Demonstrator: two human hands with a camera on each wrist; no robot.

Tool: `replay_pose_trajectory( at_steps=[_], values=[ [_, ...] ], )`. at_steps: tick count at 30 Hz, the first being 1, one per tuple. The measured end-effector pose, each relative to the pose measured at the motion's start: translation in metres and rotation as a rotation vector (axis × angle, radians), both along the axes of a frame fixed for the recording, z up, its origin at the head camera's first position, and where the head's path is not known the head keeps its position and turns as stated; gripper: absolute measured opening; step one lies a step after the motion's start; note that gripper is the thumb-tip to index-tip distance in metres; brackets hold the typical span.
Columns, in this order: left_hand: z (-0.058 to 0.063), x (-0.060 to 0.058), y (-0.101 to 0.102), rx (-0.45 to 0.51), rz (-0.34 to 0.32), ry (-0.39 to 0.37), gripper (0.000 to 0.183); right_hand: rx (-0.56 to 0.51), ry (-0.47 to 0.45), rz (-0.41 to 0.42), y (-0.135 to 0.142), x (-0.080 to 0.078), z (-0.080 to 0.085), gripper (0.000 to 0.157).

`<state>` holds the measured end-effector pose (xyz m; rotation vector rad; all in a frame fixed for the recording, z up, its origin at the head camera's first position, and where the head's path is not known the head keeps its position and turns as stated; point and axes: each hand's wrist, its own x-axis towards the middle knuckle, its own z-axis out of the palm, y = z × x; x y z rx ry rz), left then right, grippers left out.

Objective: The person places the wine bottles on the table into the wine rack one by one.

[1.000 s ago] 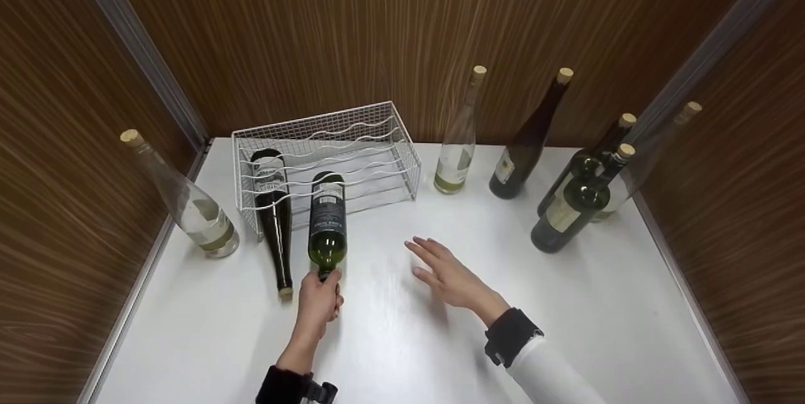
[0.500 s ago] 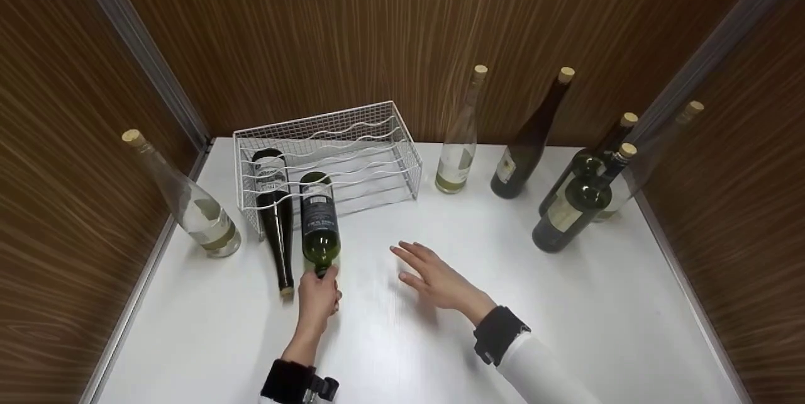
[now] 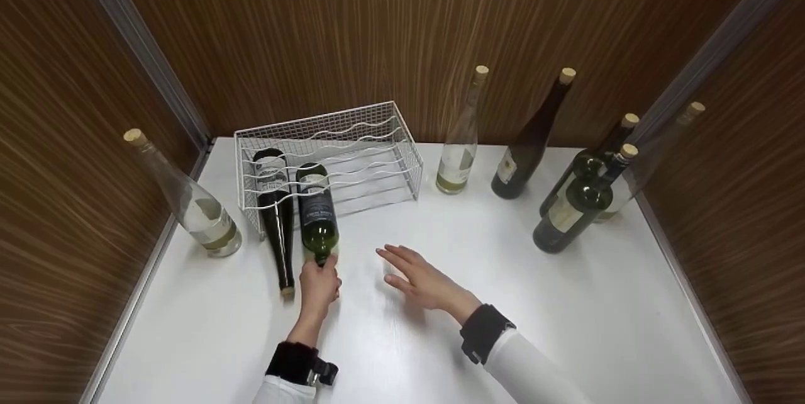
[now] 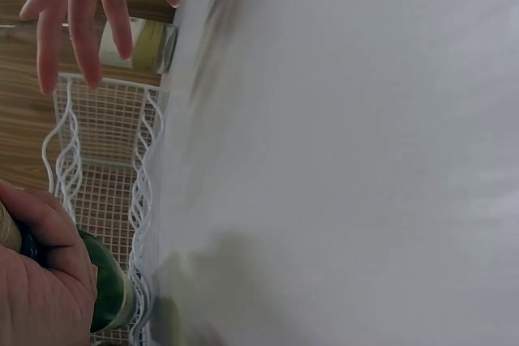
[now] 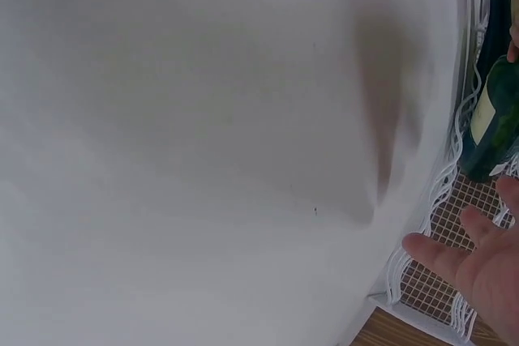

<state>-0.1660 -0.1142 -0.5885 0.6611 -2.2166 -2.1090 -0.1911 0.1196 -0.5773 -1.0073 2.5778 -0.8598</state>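
My left hand (image 3: 319, 287) grips a green wine bottle (image 3: 317, 209) by its neck, the base pointing away from me. That bottle's base end is inside the white wire wine rack (image 3: 371, 168), among its wavy wires; whether it touches them I cannot tell. Just left of it a dark slender bottle (image 3: 277, 228) lies in the rack, its corked neck sticking out toward me. My right hand (image 3: 424, 281) hovers over the table to the right, fingers spread and holding nothing. In the left wrist view the fingers curl round the neck of the green bottle (image 4: 109, 289).
A clear bottle (image 3: 204, 218) stands left of the rack. Right of it stand another clear bottle (image 3: 456, 162), a dark red one (image 3: 519, 162) and a cluster including a green bottle (image 3: 572, 212). Wood-grain panels (image 3: 377, 26) wall in the white table (image 3: 390, 347).
My left hand has moved the green bottle leftward, then farther into the rack, beside the dark bottle. My right hand has drifted left, still spread.
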Motion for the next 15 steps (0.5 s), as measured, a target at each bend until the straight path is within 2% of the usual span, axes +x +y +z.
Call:
replay_pose_trajectory(
  at_steps=[6,11,15],
  values=[
    [-0.009,-0.018,-0.001,-0.023,0.036,0.024,0.035,-0.017,0.003,-0.009,-0.003,-0.002,-0.001,0.058],
    [-0.013,-0.031,-0.003,-0.072,0.058,0.016,0.028,-0.023,-0.002,-0.005,-0.006,-0.004,-0.001,0.057],
    [-0.016,-0.039,-0.005,-0.090,0.050,0.015,0.025,-0.021,-0.019,-0.006,-0.007,-0.005,-0.001,0.058]
  ],
)
